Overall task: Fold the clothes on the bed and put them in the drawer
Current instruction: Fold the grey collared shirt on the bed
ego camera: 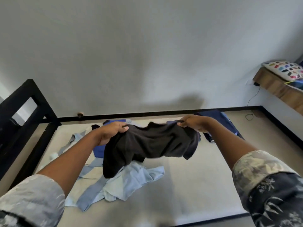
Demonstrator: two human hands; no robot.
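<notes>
The left hand (111,131) grips one upper corner of a black garment (150,145), fingers curled over the bunched cloth and thumb under it, and the right hand (193,124) pinches the other corner the same way, both arms stretched forward from rolled, leaf-patterned sleeves (32,199). The garment hangs in the air between the two hands above the middle of the bed. Nearest under it a crumpled light blue shirt (127,182) sprawls on the mattress (188,185), and the black cloth's lowest fold covers part of that shirt in the view; whether they touch cannot be told. Behind the left wrist lies a bright blue garment (98,150), partly hidden by the black one, and beyond the right hand a dark navy piece (219,122) lies near the far edge. The mattress is pale grey and bare, set in a black bed frame (29,112) whose end rises at the left. A plain white wall (147,54) stands behind it, and at the right a wooden shelf (275,87) carries a pillow (285,69) with coloured patches, a thin cable (253,97) hanging below. The black garment's long axis runs left to right from hand to hand, sagging in the middle, with its loose bulk drooping toward the lower left.
</notes>
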